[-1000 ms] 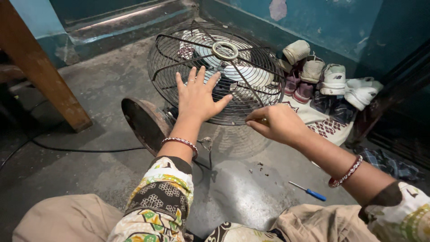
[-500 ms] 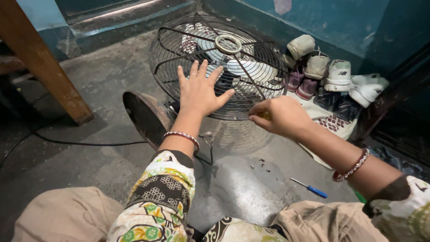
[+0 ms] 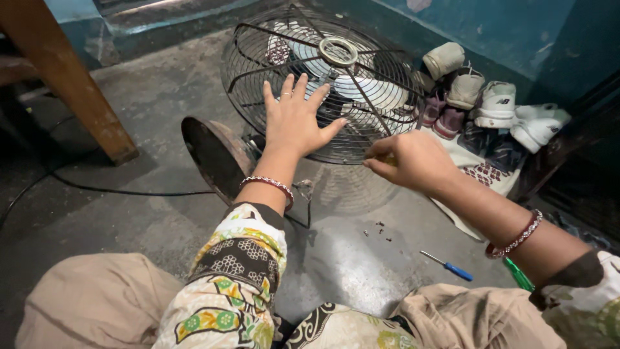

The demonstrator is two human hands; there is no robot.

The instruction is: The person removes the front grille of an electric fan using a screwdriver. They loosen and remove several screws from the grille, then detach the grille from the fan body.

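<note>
A table fan lies tipped on the concrete floor, its round wire guard (image 3: pixel 258 48) facing up and its rusty round base (image 3: pixel 210 155) standing on edge. My left hand (image 3: pixel 297 119) rests flat on the guard, fingers spread. My right hand (image 3: pixel 410 161) is closed around a small yellowish tool at the guard's lower rim; most of the tool is hidden in my fist. Pale blades (image 3: pixel 361 87) show behind the wires.
Small screws (image 3: pixel 378 231) lie on the floor below the fan. A blue-handled screwdriver (image 3: pixel 447 265) lies to their right, a green one (image 3: pixel 518 274) by my forearm. Several shoes (image 3: pixel 494 103) line the teal wall. A wooden leg (image 3: pixel 74 84) and black cable (image 3: pixel 116 190) are at left.
The view has shifted a little, so the fan and both hands sit slightly higher and further right. My hands keep their places on the guard. The green screwdriver has come into view.
</note>
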